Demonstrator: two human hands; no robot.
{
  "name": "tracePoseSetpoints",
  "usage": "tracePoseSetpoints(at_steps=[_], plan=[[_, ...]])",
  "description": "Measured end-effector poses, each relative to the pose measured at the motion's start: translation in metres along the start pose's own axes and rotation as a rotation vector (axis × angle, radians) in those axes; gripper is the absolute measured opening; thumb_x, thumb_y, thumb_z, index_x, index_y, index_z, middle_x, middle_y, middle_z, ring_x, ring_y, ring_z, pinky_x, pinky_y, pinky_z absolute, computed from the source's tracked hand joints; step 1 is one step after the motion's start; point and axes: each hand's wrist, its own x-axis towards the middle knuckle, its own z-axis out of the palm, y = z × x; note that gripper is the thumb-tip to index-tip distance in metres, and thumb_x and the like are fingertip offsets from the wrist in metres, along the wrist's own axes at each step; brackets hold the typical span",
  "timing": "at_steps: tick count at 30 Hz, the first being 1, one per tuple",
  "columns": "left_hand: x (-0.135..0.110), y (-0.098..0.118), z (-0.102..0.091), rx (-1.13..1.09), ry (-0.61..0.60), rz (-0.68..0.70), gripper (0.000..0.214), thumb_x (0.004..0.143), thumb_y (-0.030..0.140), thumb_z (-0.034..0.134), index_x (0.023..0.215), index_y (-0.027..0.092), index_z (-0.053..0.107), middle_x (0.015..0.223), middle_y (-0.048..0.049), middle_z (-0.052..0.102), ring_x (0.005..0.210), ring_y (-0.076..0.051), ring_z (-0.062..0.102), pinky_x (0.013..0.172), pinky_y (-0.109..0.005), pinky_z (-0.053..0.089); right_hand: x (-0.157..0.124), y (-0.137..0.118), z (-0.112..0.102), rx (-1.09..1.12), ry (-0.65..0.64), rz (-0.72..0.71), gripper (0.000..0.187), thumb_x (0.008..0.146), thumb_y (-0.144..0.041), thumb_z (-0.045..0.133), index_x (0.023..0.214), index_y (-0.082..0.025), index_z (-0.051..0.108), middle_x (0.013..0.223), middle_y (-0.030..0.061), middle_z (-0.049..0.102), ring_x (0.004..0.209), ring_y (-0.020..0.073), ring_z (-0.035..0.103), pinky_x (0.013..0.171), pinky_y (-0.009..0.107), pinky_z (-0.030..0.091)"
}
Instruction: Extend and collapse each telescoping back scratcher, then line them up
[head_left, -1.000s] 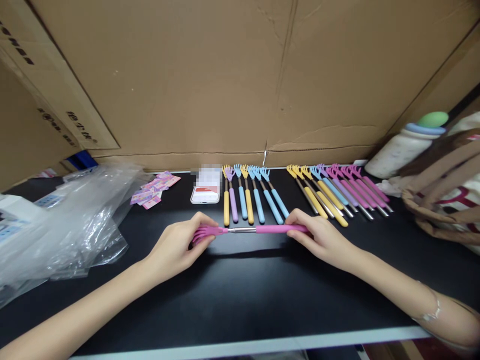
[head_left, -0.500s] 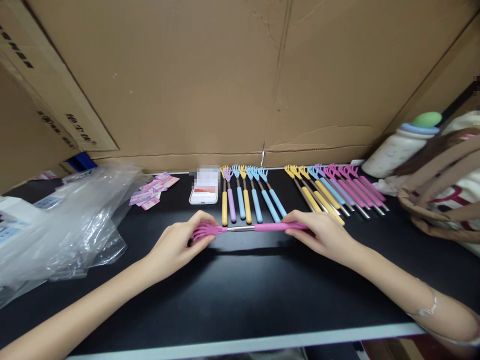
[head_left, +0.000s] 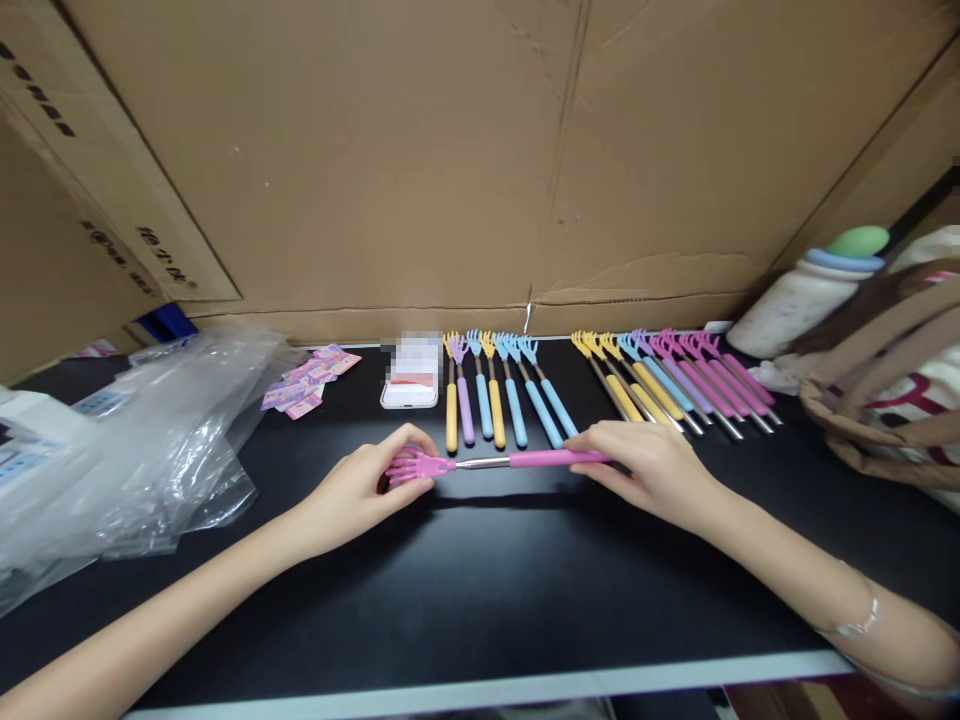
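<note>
The left hand [head_left: 360, 492] holds a pink back scratcher [head_left: 499, 462] by its claw end, with thumb and fingers around it. The right hand [head_left: 654, 462] pinches the handle end. The scratcher sits sideways between the fingers, up above the black table [head_left: 480, 600]. Past the fingers lie other colored scratchers [head_left: 484, 408]. A phone [head_left: 409, 394] is beyond the left fingertips, and plastic bags [head_left: 176, 440] are farther left.
</note>
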Motion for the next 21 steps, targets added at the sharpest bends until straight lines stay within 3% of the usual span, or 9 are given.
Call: tracePoseSetpoints(at_steps=[10, 17, 21], plan=[[-0.002, 0.003, -0.001, 0.155, 0.089, 0.050, 0.022, 0.085, 0.037, 0.048, 0.103, 0.023, 0.050, 0.078, 0.0024, 0.065, 0.061, -0.013, 0.059, 0.061, -0.023, 0.043, 0.000, -0.001, -0.002, -0.020, -0.053, 0.061, 0.016, 0.090, -0.035, 0.050, 0.092, -0.022, 0.060, 0.076, -0.0019, 0.069, 0.063, 0.0104, 0.063, 0.056, 0.021, 0.040], [-0.002, 0.010, -0.002, 0.222, 0.147, 0.115, 0.019, 0.086, 0.031, 0.048, 0.103, 0.026, 0.056, 0.099, 0.0013, 0.069, 0.084, -0.015, 0.065, 0.074, -0.024, 0.047, 0.002, -0.006, 0.003, 0.035, -0.178, 0.120, 0.015, 0.089, -0.034, 0.051, 0.097, -0.024, 0.059, 0.080, -0.0028, 0.070, 0.066, 0.0114, 0.064, 0.058, 0.021, 0.041], [-0.003, 0.012, 0.002, 0.218, 0.131, 0.165, 0.019, 0.088, 0.033, 0.048, 0.103, 0.026, 0.057, 0.100, 0.0020, 0.070, 0.085, -0.015, 0.066, 0.074, -0.023, 0.048, 0.003, -0.008, 0.006, 0.069, -0.242, 0.112, 0.022, 0.091, -0.035, 0.048, 0.109, -0.027, 0.057, 0.089, -0.0027, 0.071, 0.074, 0.0130, 0.066, 0.063, 0.022, 0.042]])
